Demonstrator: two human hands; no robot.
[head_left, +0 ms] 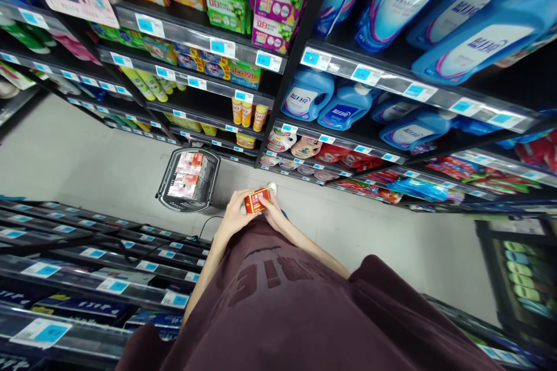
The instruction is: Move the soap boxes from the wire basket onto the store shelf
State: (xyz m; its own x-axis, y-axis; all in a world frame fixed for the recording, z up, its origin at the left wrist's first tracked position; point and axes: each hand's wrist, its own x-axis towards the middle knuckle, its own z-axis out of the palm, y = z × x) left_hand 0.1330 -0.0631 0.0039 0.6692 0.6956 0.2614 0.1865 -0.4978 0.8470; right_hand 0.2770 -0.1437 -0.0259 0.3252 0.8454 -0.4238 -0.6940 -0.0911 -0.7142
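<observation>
Both of my hands hold a small red and yellow box (257,202) in front of my body, over the aisle floor. My left hand (237,212) grips the box's left side, its fingers closed on it. On the other side my right hand (272,212) has its thumb across the front of the box. The printing on the box looks like Chinese characters, and its contents are hidden. To the left, a dark shopping basket (216,177) stands on the floor with several white and red packs (188,175) in it.
Ahead, tall shelves (183,32) carry boxed soaps (228,7) and, on the right, blue detergent bottles (300,97). Another rack (93,252) with blue price tags is close on my left. Grey floor (348,217) runs between them. Green rolls (522,275) sit at far right.
</observation>
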